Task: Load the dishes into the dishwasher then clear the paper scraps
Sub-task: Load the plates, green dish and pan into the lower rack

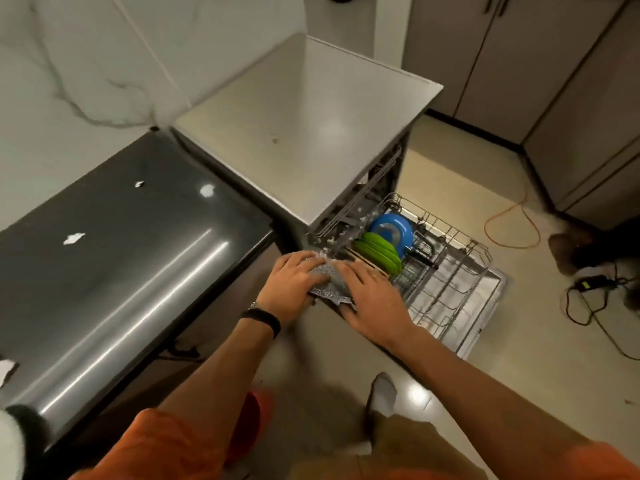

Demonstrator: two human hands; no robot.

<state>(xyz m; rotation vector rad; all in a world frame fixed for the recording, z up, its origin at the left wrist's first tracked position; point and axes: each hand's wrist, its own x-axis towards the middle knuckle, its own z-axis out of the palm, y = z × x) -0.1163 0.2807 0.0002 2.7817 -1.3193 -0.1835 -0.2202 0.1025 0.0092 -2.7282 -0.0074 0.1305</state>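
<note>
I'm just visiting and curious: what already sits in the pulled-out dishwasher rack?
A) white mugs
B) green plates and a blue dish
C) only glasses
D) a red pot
B: green plates stand on edge beside a blue dish in the wire rack.

A home kitchen: open dishwasher (346, 140), marble backsplash (86, 64), tall cabinets (519, 57).
</note>
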